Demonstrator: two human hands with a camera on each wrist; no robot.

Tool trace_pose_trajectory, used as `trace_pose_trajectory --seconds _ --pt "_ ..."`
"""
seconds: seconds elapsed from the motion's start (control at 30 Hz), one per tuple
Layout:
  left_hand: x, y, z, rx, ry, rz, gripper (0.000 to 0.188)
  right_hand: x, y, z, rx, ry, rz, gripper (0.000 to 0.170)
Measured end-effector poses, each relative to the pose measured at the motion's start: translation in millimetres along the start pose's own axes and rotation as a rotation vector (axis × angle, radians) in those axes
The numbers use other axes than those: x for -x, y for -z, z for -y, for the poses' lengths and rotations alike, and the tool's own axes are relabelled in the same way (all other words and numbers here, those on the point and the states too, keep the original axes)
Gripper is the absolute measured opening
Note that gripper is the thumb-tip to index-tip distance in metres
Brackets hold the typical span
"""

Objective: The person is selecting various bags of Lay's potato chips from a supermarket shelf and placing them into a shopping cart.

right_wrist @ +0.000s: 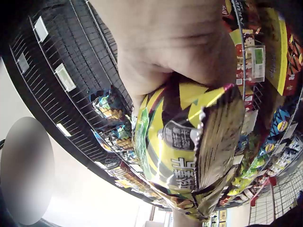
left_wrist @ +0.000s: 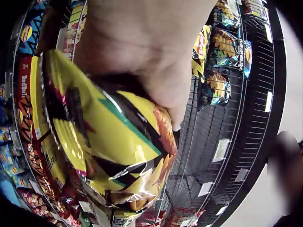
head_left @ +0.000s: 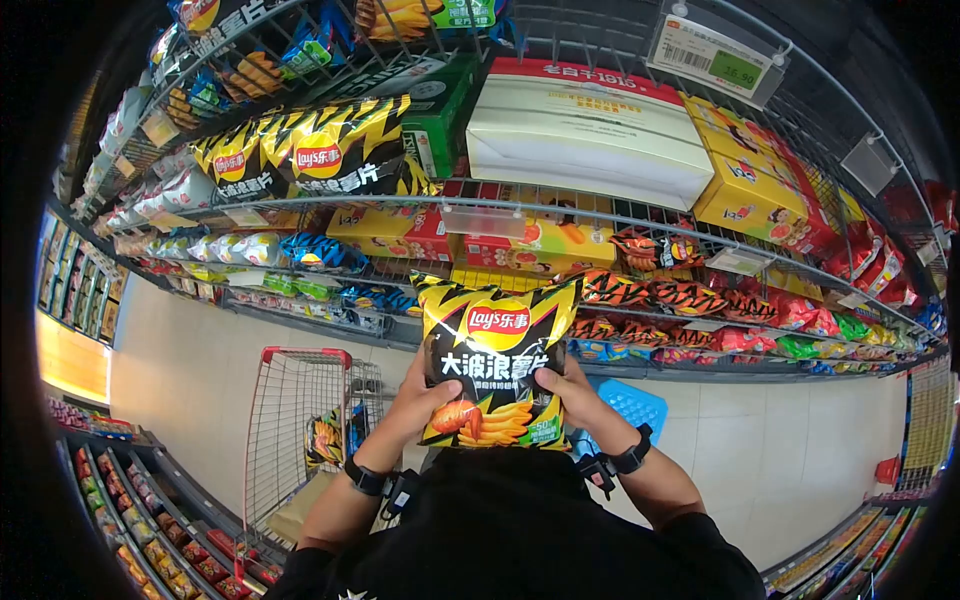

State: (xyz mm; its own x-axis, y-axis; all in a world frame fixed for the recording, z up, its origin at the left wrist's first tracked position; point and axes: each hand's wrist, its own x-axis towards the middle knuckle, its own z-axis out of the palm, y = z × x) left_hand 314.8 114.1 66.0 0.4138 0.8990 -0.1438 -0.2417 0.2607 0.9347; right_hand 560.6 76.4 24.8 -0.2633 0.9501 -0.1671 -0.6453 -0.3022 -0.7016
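Observation:
Upright in front of the chest is a black and yellow bag of Lay's potato chips [head_left: 495,345], its printed front facing the head camera. My left hand [head_left: 418,405] grips one side, thumb on the front and the other fingers hidden behind. On the opposite side my right hand [head_left: 580,400] holds it the same way, thumb near the white lettering. The left wrist view shows the bag's yellow and green side [left_wrist: 128,137] below the left hand [left_wrist: 142,52]. In the right wrist view, the crimped edge [right_wrist: 201,137] runs beneath the right hand [right_wrist: 175,52].
Ahead, a wire shelf holds matching chip bags [head_left: 330,155], a large white box [head_left: 590,135] and yellow drink cartons [head_left: 750,195]. A shopping cart [head_left: 300,351] with goods inside stands at the left. A blue plastic stool [head_left: 632,405] is on the floor at the right.

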Motion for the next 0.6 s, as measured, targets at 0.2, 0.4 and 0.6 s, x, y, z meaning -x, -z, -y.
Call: trace_pose_trajectory --seconds 0.2,0.4,0.6 --pt "-5.7 2.9 8.0 -0.525 -0.241 -0.238 0.073 -16.0 3.7 8.7 0.249 0.132 -0.188 0.062" --pt "1.0 -18.6 17.4 -0.593 -0.143 -0.018 0.081 -29.0 -0.7 7.7 0.601 0.273 -0.200 0.070" --pt "4.9 -11.7 37.1 -0.257 -0.032 -0.173 0.086 -5.0 -3.9 -1.5 0.644 0.051 0.107 0.071"
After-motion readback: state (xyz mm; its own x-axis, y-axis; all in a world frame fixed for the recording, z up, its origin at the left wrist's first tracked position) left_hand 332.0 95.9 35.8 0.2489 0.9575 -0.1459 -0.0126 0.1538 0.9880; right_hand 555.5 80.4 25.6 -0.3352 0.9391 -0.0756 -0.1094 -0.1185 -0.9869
